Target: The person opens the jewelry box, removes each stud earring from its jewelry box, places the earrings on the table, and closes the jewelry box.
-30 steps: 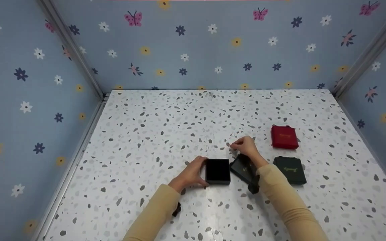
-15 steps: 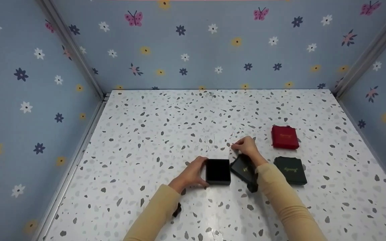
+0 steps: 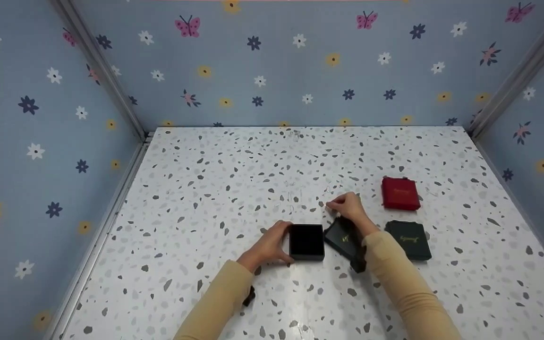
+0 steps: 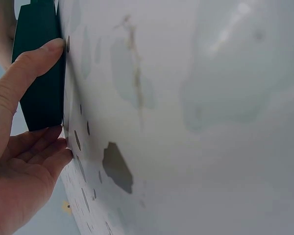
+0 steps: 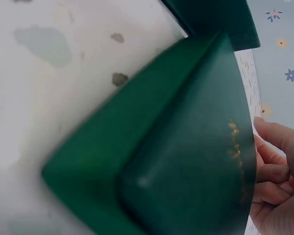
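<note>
Gripping the open box from its left with the left hand, spread between thumb at the near corner and fingers at the far one. Curling in the fingers of the right hand, beyond and to the right of the open box, with thumb and fingertips close together; cannot tell whether pinching anything.

Beneath the right wrist, a folded green piece, marked in gold. Impossible to read: partly covered from the head, blurred from the right wrist. Lies aslant just right of the open box, too close to tell whether touching.

As for the open box, looks black from the head, dark green from the left wrist. Faces upward, showing a black interior, too dark to make out further.

Farther right of the open box, a green case, flat on the speckled table, lettered across the top in one line of gold script. Beyond that, farther back than the open box, a red case, bearing similar gold script. Too small to read with certainty on either.

Behind the open box, well apart, wallpaper printed with flowers and butterflies.
</note>
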The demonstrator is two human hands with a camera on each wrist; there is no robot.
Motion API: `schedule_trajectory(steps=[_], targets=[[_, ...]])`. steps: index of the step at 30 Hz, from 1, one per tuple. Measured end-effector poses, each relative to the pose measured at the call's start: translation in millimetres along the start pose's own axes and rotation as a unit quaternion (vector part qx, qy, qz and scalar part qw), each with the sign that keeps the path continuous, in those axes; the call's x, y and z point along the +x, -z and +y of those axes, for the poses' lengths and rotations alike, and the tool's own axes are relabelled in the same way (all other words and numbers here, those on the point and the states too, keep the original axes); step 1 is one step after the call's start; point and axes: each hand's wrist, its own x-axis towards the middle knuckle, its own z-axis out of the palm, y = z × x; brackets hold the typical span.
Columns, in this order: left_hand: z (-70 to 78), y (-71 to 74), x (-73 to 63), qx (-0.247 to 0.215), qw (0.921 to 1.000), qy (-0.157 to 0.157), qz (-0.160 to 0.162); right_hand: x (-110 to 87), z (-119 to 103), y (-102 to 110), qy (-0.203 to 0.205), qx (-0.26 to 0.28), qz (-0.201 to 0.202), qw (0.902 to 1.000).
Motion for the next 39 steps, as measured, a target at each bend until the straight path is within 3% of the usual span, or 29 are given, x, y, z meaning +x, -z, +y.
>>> schedule_trajectory(steps=[9, 14, 21, 30, 39], targets=[[-1.4, -0.2, 0.0, -0.003, 0.9999, -0.009, 0.004, -9.5, -1, 6, 0.042, -0.005, 0.003, 0.9991], [0.3, 0.4, -0.5, -0.001, 0.9999, -0.010, 0.006, -18.6, -3, 9, 0.088, -0.001, 0.008, 0.9961], [0.4, 0.7, -0.2, -0.007, 0.9999, -0.011, 0.006, -30.8, -1, 10, 0.154, -0.023, 0.032, 0.9874], [0.5, 0.5, 0.8, 0.003, 1.0000, 0.002, -0.006, -48.3, 2, 8, 0.205, -0.061, 0.067, 0.9745], [1.8, 1.4, 0.5, 0.003, 0.9999, 0.010, -0.007, -62.0, 6, 5, 0.225, -0.077, 0.098, 0.9663]])
